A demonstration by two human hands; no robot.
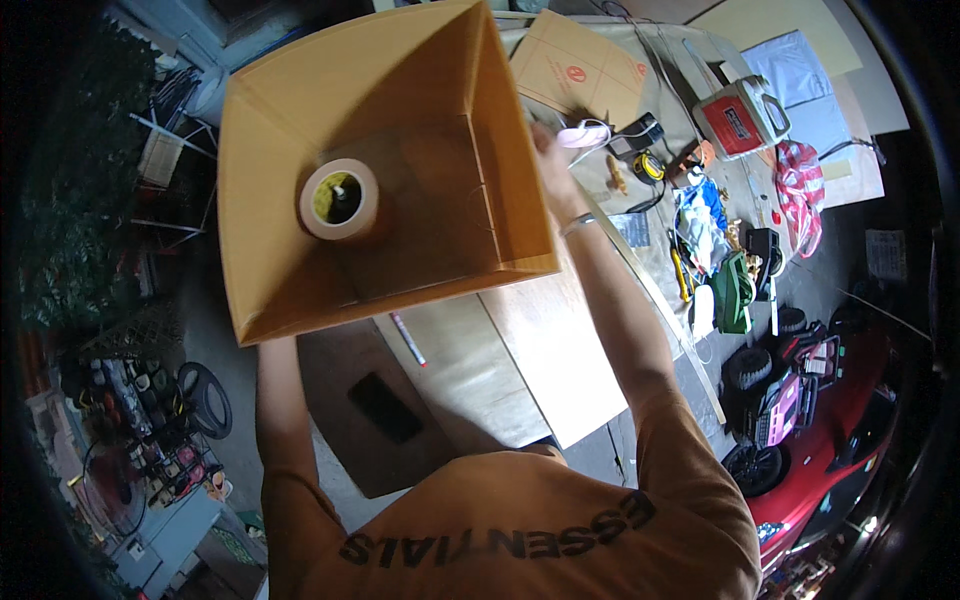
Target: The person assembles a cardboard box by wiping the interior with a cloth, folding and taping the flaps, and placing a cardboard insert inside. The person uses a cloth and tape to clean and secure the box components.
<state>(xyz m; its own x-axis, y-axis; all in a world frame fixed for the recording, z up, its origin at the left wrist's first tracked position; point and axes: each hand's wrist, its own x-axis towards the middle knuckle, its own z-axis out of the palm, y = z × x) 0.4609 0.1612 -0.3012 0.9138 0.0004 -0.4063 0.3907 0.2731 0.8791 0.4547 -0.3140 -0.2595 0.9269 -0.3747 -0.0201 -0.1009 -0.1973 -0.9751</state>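
A large open box (390, 290), brown like cardboard, is tilted in front of me, its opening toward me. Inside it is a short cylinder (366, 205) with a pale, thick rim. Yellowish material and a small light-coloured pin show in the cylinder's dark hollow. My right hand (552, 165) is against the box's right side, fingers closed at its edge and partly hidden and blurred. My left forearm (280, 390) goes up behind the box's lower left corner, which hides my left hand. Below the box, a dark phone-like slab (386, 407) and a red-tipped marker (409, 340) lie on boards.
A pale board (560, 350) lies beside my right arm. Farther right are a flat cardboard sheet (580, 70), a tape measure (649, 166), a red-and-white jug (740, 118), a green pouch (735, 290) and cables. A toy vehicle (785, 400) stands on the right, potted plants (150, 400) on the left.
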